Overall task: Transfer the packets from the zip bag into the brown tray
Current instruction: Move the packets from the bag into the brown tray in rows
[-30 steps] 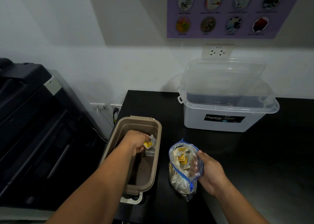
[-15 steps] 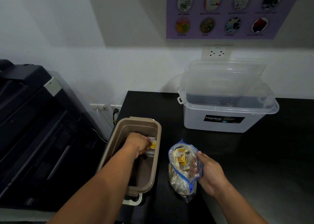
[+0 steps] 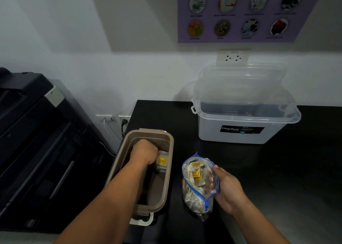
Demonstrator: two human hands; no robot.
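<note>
Down inside brown tray (image 3: 171, 147), left hand (image 3: 145, 153) around packets (image 3: 162, 160); right hand (image 3: 228, 188) around zip bag (image 3: 193, 199).

Clear Megabox bin (image 3: 240, 132), poster (image 3: 246, 12), printer (image 3: 37, 132)

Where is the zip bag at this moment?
In the head view, the zip bag stands on the black counter just right of the brown tray, gripped by the right hand, nearer than the clear storage box.
</note>
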